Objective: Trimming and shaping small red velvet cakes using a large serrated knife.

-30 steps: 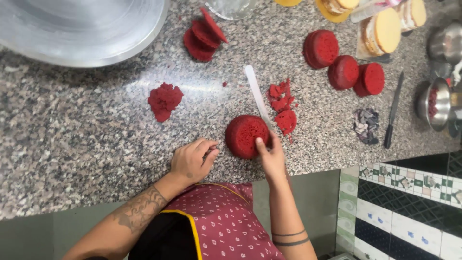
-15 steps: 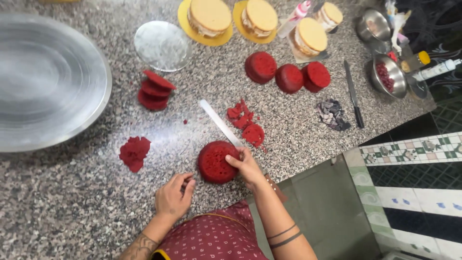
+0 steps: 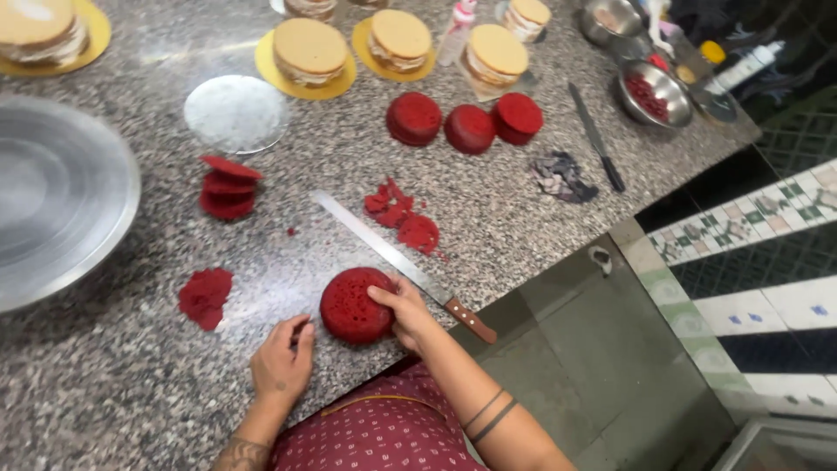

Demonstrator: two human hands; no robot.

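A round red cake (image 3: 351,303) lies flat on the speckled granite counter (image 3: 105,384) near its front edge. My right hand (image 3: 399,310) grips the cake's right side, with fingertips on its top. A long knife (image 3: 375,244) with a brown handle (image 3: 471,321) lies on the counter and runs under that hand; the handle sticks out free beyond it. My left hand (image 3: 283,358) rests on the counter just left of the cake, fingers loosely bent, holding nothing.
Red cake trimmings (image 3: 401,218) and a crumbled piece (image 3: 206,296) lie nearby, with stacked red slices (image 3: 227,187). Three red cakes (image 3: 466,122), cream-filled pale cakes on yellow boards (image 3: 307,52), a large metal turntable (image 3: 52,209), a second knife (image 3: 595,139) and steel bowls (image 3: 654,92) sit farther back.
The view has swung, bringing more of the counter's far side into sight. The right hand has shifted from the knife side onto the red cake; the left hand has drawn slightly back.
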